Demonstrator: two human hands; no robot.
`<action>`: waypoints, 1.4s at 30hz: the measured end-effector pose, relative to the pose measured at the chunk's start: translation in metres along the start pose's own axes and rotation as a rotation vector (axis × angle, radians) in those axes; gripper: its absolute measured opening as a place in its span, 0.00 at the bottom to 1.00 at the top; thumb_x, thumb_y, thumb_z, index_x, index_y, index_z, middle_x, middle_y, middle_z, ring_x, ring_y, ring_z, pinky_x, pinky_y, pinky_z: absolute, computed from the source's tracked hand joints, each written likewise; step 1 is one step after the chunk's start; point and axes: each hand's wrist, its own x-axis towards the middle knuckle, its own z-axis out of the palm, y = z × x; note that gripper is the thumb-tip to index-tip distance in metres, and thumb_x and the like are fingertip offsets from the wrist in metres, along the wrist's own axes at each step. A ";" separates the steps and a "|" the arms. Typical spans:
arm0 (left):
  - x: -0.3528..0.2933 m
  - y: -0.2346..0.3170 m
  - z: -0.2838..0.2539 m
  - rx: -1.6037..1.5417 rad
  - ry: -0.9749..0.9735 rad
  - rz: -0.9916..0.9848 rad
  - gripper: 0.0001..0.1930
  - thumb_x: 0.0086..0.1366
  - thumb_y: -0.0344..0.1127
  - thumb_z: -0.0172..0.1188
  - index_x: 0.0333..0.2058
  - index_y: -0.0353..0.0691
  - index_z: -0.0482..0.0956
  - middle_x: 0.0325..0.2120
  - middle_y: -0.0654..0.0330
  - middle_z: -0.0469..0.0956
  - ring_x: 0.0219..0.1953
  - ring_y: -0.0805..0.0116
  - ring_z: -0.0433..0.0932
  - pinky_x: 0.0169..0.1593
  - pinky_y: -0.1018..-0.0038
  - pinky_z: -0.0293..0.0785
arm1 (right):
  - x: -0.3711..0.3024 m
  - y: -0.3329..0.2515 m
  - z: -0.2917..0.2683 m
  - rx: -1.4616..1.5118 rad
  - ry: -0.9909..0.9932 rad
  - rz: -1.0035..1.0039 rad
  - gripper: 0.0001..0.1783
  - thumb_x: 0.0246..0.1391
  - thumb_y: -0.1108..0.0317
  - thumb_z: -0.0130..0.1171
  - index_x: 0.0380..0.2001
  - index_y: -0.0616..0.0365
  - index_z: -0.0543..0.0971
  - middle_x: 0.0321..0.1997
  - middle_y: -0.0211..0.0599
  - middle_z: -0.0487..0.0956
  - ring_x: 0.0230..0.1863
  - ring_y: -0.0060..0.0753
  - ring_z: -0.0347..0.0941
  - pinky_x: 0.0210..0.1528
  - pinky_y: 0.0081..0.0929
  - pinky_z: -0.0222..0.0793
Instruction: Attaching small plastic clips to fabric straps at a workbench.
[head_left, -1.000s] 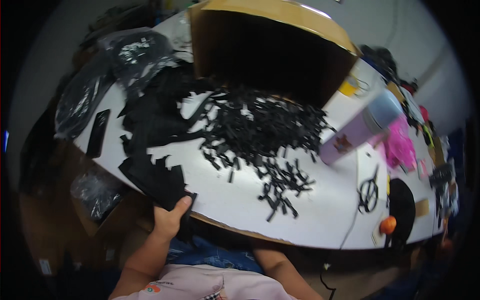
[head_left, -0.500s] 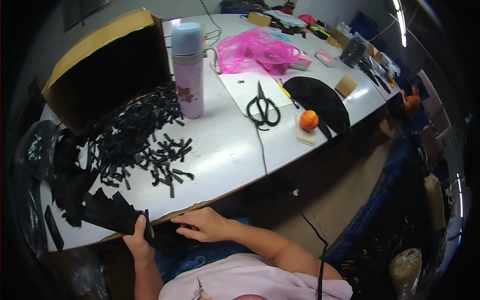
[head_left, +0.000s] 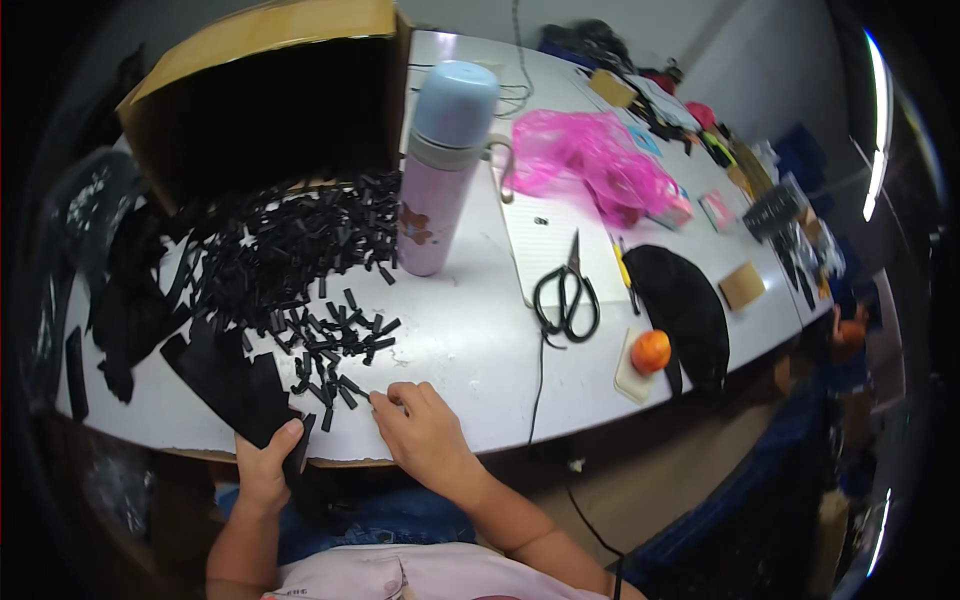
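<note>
My left hand [head_left: 265, 465] is closed around a bunch of black fabric strips [head_left: 225, 385], thumb on top, at the table's near edge. The strips fan out to the left over the tabletop, and part of the bunch hangs below the hand. My right hand [head_left: 425, 435] is over the table with its fingers curled together. Its fingertips pinch the end of a small black piece [head_left: 354, 386] at the near side of a loose heap. That heap of short black pieces [head_left: 290, 245] spreads out from an open cardboard box [head_left: 270, 35] lying on its side.
A lilac bottle with a blue cap [head_left: 440, 180] stands beside the heap. To its right lie an open notebook [head_left: 530, 240], black-handled scissors [head_left: 567, 300], a pink plastic bag [head_left: 590, 160], an orange round fruit [head_left: 650, 351] and a black curved fabric piece [head_left: 685, 310].
My right hand has moved from below the table edge, forward onto the table, to the loose black pieces. The left hand keeps hold of the strips. The view has shifted, so the table sits differently.
</note>
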 end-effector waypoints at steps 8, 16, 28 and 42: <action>0.002 -0.004 -0.003 -0.095 -0.043 -0.061 0.16 0.47 0.27 0.57 0.38 0.36 0.67 0.29 0.64 0.69 0.30 0.76 0.68 0.35 0.81 0.65 | 0.006 0.000 0.006 -0.029 0.075 -0.023 0.07 0.34 0.77 0.55 0.23 0.61 0.71 0.24 0.38 0.68 0.25 0.36 0.66 0.25 0.26 0.64; -0.013 -0.036 -0.034 0.034 0.008 0.124 0.13 0.46 0.31 0.58 0.31 0.37 0.67 0.19 0.63 0.67 0.14 0.76 0.64 0.14 0.82 0.60 | -0.003 -0.008 0.002 -0.125 0.234 0.009 0.06 0.33 0.77 0.54 0.21 0.60 0.70 0.21 0.36 0.66 0.23 0.35 0.65 0.23 0.26 0.64; -0.035 -0.033 -0.071 -0.091 -0.001 0.013 0.17 0.45 0.22 0.59 0.37 0.36 0.70 0.29 0.65 0.71 0.31 0.74 0.70 0.38 0.79 0.66 | 0.002 -0.013 0.023 0.049 0.283 0.098 0.06 0.34 0.76 0.52 0.22 0.62 0.69 0.23 0.41 0.69 0.24 0.40 0.68 0.26 0.29 0.66; -0.024 -0.033 -0.049 -0.092 -0.224 0.118 0.13 0.48 0.24 0.59 0.35 0.36 0.71 0.30 0.64 0.71 0.33 0.76 0.70 0.39 0.81 0.66 | -0.007 -0.065 0.031 0.676 0.053 0.044 0.09 0.39 0.82 0.55 0.29 0.66 0.74 0.29 0.39 0.73 0.28 0.23 0.69 0.27 0.13 0.64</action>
